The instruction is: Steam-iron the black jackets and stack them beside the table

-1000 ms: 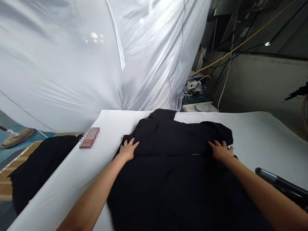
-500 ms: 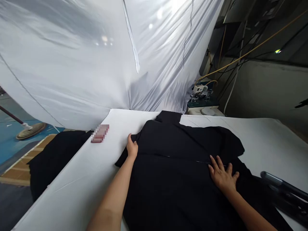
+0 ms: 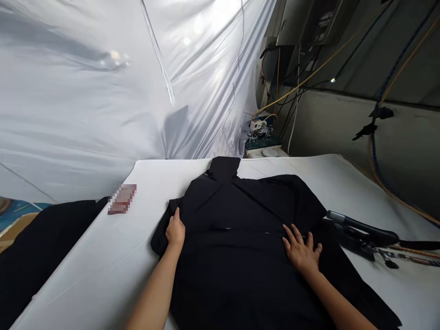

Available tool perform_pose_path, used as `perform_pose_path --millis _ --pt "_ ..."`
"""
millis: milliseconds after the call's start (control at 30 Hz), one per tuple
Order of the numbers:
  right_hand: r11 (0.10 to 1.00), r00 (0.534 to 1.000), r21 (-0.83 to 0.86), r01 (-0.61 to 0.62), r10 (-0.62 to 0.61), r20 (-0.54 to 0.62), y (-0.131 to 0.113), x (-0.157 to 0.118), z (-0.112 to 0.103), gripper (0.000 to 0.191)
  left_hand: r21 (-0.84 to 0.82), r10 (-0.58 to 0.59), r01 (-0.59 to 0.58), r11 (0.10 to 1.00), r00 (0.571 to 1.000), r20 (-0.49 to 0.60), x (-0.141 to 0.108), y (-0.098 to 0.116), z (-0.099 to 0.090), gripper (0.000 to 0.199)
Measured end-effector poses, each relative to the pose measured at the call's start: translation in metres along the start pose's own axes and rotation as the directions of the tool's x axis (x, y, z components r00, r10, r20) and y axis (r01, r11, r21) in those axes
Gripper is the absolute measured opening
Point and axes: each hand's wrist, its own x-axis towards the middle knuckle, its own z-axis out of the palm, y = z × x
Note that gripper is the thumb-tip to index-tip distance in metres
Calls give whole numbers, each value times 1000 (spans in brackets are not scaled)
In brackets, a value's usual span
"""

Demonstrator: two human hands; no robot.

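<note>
A black long-sleeved garment [image 3: 237, 266] with a raised collar lies spread on the white table [image 3: 103, 256], its collar pointing away from me. My left hand [image 3: 175, 230] is at its left edge, near the shoulder and sleeve; the index finger points forward and the other fingers are mostly hidden, so whether it grips the cloth cannot be made out. Flat on the garment's right chest part rests my right hand [image 3: 302, 250], fingers spread, holding nothing.
A black iron-like tool [image 3: 360, 231] with a hose lies on the right, beside the sleeve. A blurred reddish item [image 3: 123, 199] sits near the left edge. Dark cloth [image 3: 51, 243] hangs at the left. White sheeting [image 3: 85, 101] rises behind; a machine [image 3: 261, 133] stands beyond.
The view has shifted right. The garment's left shoulder and sleeve now lie flatter and further out, and the collar stands clearer. My right hand remains spread on the cloth.
</note>
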Motion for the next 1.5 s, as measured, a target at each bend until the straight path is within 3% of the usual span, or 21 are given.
perform_pose_path --millis 67,133,267,367,467,567,667,733,767,867,967,1000,1067,1133,1200,1300,1400,1500 --pt "1000 1000 8 -7 7 17 3 -4 2 52 29 -55 53 998 997 58 6 2 -7 49" --pt "1000 998 23 -15 14 57 3 3 0 53 56 -92 90 994 995 40 26 7 -19 42" --pt "999 991 48 -15 8 135 -3 29 -10 56 69 80 -74 995 993 -86 80 24 -41 31" --pt "999 994 49 3 -9 111 -6 42 -12 58 72 138 -148 986 982 127 100 41 -40 41" --pt "999 993 51 -1 -5 118 -5 52 -8 59 102 229 -269 958 927 296 97 53 -26 47" --pt "998 992 50 -25 18 124 -6 63 -6 61 151 353 -390 908 909 222 89 42 -17 39" --pt "999 975 5 -46 44 216 -12 78 -15 59 230 148 -166 959 985 94 94 14 -22 40" --pt "998 945 -65 -26 46 324 -18 88 -24 58 276 14 -20 961 1000 23 101 4 -33 36" --pt "995 927 -102 -9 46 371 -22 93 -29 58 284 8 -5 959 1000 -10 103 6 -38 31" --pt "984 896 -169 49 31 443 -32 106 -42 60 221 207 -195 955 978 -34 100 37 -47 28" --pt "983 897 -166 82 0 442 -38 115 -53 59 95 491 -502 860 863 117 78 74 -34 39" --pt "987 896 -142 76 -5 444 -37 120 -57 57 67 517 -538 840 833 198 69 81 -26 47" --pt "997 891 -59 50 -18 453 -32 133 -67 51 66 462 -513 856 816 347 54 87 -9 62" --pt "999 923 36 27 -39 384 -21 153 -76 50 135 358 -449 883 831 425 46 91 5 66" --pt "991 982 135 6 -32 186 -6 177 -83 49 242 212 -345 907 869 446 43 98 13 65" --pt "927 995 369 -74 96 -40 13 215 -82 39 325 47 -171 930 933 356 40 104 18 68" --pt "843 986 518 -144 165 6 18 248 -73 32 287 134 -188 939 971 199 37 91 25 63" --pt "799 991 588 -124 125 40 15 271 -63 35 286 241 -253 924 968 78 38 68 34 54"
